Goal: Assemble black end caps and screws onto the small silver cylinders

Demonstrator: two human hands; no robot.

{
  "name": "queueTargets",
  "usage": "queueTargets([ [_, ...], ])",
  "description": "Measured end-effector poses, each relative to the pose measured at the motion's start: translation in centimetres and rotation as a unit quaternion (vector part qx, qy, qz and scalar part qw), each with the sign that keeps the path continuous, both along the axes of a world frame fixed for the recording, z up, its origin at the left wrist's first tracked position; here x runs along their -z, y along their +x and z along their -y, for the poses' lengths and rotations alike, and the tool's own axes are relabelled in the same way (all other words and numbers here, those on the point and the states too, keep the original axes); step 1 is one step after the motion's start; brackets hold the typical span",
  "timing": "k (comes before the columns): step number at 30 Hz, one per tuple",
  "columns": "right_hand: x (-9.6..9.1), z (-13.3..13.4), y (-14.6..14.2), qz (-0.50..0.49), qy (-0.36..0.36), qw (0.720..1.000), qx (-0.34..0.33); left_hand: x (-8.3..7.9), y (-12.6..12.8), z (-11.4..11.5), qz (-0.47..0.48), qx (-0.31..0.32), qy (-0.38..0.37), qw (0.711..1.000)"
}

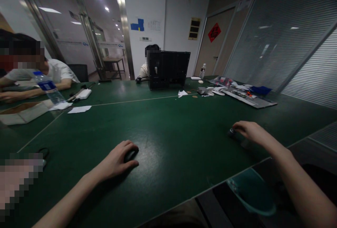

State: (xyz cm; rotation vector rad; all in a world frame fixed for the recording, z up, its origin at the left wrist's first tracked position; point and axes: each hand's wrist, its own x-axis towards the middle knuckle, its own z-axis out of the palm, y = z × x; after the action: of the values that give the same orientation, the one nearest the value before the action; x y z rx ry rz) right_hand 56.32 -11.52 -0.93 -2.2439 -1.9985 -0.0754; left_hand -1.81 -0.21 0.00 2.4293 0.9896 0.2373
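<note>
My left hand (119, 159) rests on the green tabletop (168, 126), its thumb and fingers curved and apart around a bare patch. It holds nothing that I can see. Farther right, my right hand (247, 131) bends down over the table with its fingertips closed on a small dark object with a greyish metallic face (231, 133). This object looks short and roundish, and its kind is too blurred to tell. It is at or just above the tabletop; I cannot tell whether it touches.
A black monitor-like casing (170, 68) stands at the back, a person behind it. A flat grey board (252, 101) with clutter lies at the back right. On the left are a water bottle (50, 89), an open box (26, 114) and another person's arms. The table's front edge runs below my hands.
</note>
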Motion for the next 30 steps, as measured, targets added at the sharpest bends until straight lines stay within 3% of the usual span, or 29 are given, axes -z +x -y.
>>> queueTargets([
  [12,-0.4,-0.3,-0.7,-0.023,-0.002,0.999,0.029,-0.6,0.3,0.4,-0.014,-0.013,-0.007,1.0],
  [18,-0.2,-0.3,0.3,-0.041,-0.04,0.998,0.035,-0.5,0.2,0.4,-0.014,-0.009,0.001,1.0],
  [30,-0.3,-0.6,0.9,-0.025,-0.025,0.998,0.055,-0.6,0.2,0.6,-0.014,-0.013,-0.006,1.0],
])
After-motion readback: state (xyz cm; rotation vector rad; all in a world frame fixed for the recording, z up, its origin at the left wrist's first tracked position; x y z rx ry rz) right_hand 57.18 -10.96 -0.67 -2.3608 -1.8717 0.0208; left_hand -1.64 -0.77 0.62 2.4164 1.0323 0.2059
